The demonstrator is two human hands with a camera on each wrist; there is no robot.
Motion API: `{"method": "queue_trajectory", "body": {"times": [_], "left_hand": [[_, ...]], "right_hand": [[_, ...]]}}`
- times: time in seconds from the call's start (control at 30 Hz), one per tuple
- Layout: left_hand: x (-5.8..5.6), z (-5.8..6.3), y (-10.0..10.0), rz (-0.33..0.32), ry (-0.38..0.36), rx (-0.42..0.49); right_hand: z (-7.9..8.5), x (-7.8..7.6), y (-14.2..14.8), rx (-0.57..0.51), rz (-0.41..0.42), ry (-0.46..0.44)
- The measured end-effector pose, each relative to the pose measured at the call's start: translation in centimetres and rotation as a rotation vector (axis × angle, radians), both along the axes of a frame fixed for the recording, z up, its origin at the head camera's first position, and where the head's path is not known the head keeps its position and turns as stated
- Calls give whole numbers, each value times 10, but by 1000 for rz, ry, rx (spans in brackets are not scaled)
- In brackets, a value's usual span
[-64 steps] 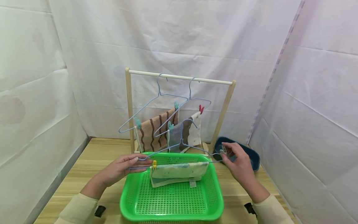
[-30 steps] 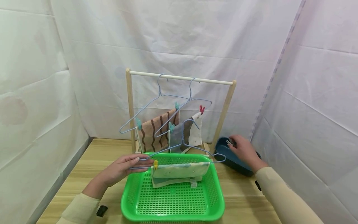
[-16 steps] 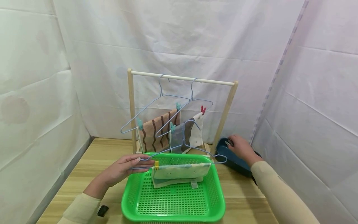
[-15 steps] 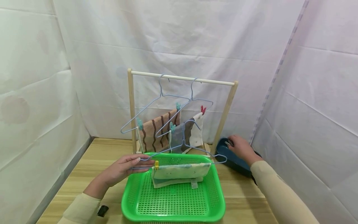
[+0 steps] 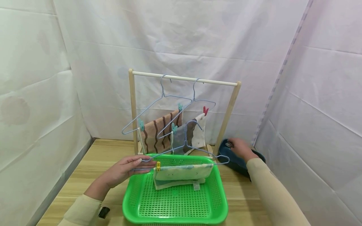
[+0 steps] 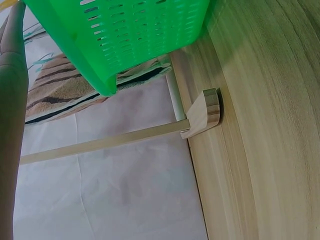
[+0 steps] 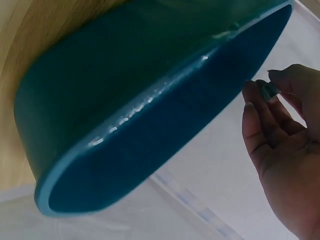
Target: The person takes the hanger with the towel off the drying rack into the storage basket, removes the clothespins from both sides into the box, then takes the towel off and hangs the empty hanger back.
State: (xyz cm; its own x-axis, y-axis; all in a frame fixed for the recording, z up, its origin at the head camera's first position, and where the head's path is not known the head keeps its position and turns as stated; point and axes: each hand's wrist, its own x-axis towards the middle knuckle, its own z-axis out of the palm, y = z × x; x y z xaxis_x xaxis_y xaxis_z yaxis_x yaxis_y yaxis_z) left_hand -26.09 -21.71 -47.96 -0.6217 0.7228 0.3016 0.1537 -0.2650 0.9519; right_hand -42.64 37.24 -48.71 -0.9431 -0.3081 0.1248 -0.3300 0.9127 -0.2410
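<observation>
My left hand pinches the left end of a blue wire hanger between thumb and fingers. Over the hanger's lower bar hangs a pale green-and-white towel, clipped on the left by a yellow clothespin. The hanger's right end is free. At the far right, my right hand is at the dark blue tub. Its fingertips pinch a small greyish clothespin, seen beside the tub's rim in the right wrist view. The left wrist view barely shows the left hand.
A green basket stands beneath the towel. Behind it is a wooden rack with two hangers bearing a brown-striped towel and a grey-and-white towel, held by teal and red clothespins. White fabric walls enclose the table.
My right hand has gone from the hanger's right end to the blue tub, carrying the greyish clothespin, and has lately shifted slightly left there. The left hand keeps its hold on the hanger.
</observation>
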Motion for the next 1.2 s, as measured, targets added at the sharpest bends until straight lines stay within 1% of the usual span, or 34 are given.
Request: {"method": "queue_trajectory", "body": {"times": [0.17,0.43,0.7,0.93,1.1,1.2], "left_hand": [[-1,0,0,7,-1,-6],[-2,0,0,10,-9,-5],[-1,1,2,26,-19,-21],[-3,1,2,-1,7,8],[-4,1,1,-1,10,-6],[-4,1,0,4,6,-11]], "right_hand": [[-5,-2,-1,-7,-33,-26],[-12,-9,-1,-17,-153,-89],[-18,-15,4,-21,-227,-111],[-19,-22,12,-25,-243,-119],[-23,-28,14,-30,-259,-131],[-24,-32,14,-19,-253,-130]]}}
